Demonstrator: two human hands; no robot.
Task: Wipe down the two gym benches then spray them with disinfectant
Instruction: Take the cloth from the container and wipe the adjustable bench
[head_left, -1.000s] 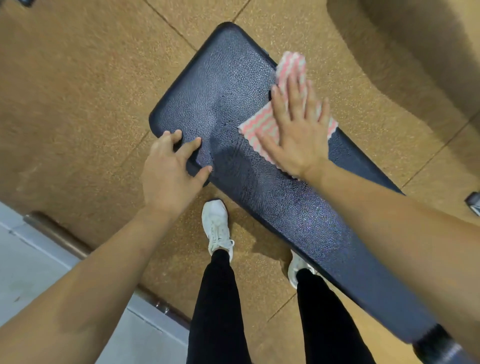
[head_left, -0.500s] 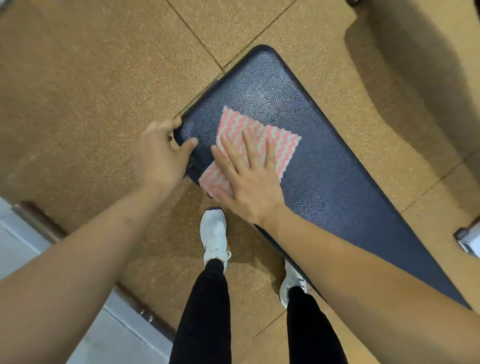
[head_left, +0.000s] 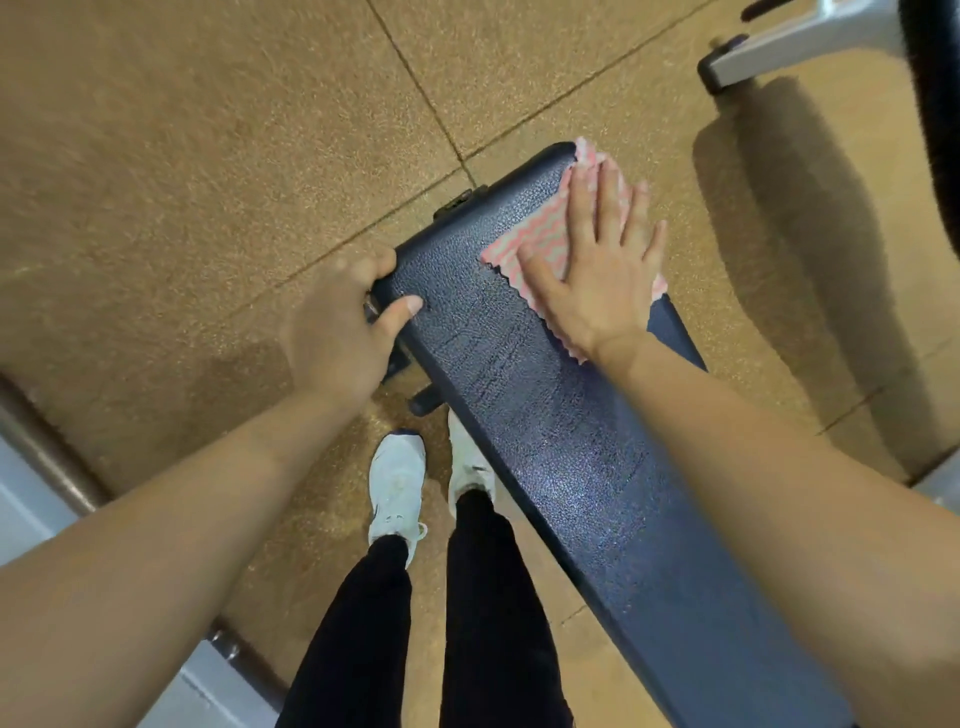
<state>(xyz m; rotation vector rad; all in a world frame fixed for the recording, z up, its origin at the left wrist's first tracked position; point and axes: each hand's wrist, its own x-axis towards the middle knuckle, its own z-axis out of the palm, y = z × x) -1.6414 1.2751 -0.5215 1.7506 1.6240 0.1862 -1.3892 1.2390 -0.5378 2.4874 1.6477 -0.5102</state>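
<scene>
Wiping is judged to be the step in hand, on one bench only. The right hand (head_left: 597, 260) is laid flat, fingers straight and slightly spread, and is pressed palm-down on a pink-and-white zigzag-patterned cloth (head_left: 535, 234); nothing is pinched. The left hand (head_left: 337, 322) is curled round a corner of a dark navy, grain-textured padded bench (head_left: 545, 415), the thumb laid on the top surface and the fingers wrapped over the edge, so the pad is presumably steadied. Both forearms are extended forward and down from the lower corners of the view, the right one carried above the bench's length.

The cloth is spread at the other corner of the same bench end, its scalloped edge hanging slightly over the right long edge. A stroke back along the pad under even pressure is called for next, with care that the overhanging cloth is not dragged off the edge. No disinfectant spray is seen, so spraying is judged to be well ahead.

Two white trainers (head_left: 397, 483) are planted beside the bench's left long edge on tan speckled rubber floor tiles (head_left: 208, 156). A grey metal frame foot (head_left: 779, 47) is seen at the upper right; whether it belongs to the second bench cannot be told.
</scene>
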